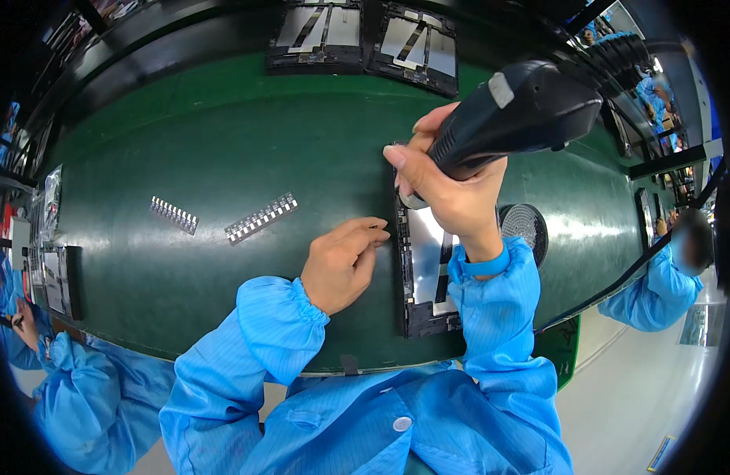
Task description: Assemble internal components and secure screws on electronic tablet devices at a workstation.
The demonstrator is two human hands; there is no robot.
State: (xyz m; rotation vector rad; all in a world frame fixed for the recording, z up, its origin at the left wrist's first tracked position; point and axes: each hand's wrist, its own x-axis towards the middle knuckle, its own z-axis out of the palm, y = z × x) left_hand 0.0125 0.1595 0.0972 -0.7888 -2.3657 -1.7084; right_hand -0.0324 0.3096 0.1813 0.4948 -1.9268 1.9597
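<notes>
My right hand (pixel 468 194) is wrapped round a black handheld tool (pixel 531 111) with a bulky head, slits in its side and a pale sticker. It holds the tool over an opened flat device (pixel 428 253), like a tablet or laptop body with a silver plate and black frame. The hand, wrist and tool cover much of this device. Just left of its edge is my left hand (pixel 344 261), fingers curled and pinched together. A tiny dark speck shows at its fingertips, too small to name.
Two perforated strips of small silver pieces, a longer one (pixel 262 218) and a shorter one (pixel 174 214), lie left on the green table (pixel 199 293). Two similar opened devices (pixel 316 36) stand at the back. A round black mesh dish (pixel 525 231) sits right. People in blue work on both sides.
</notes>
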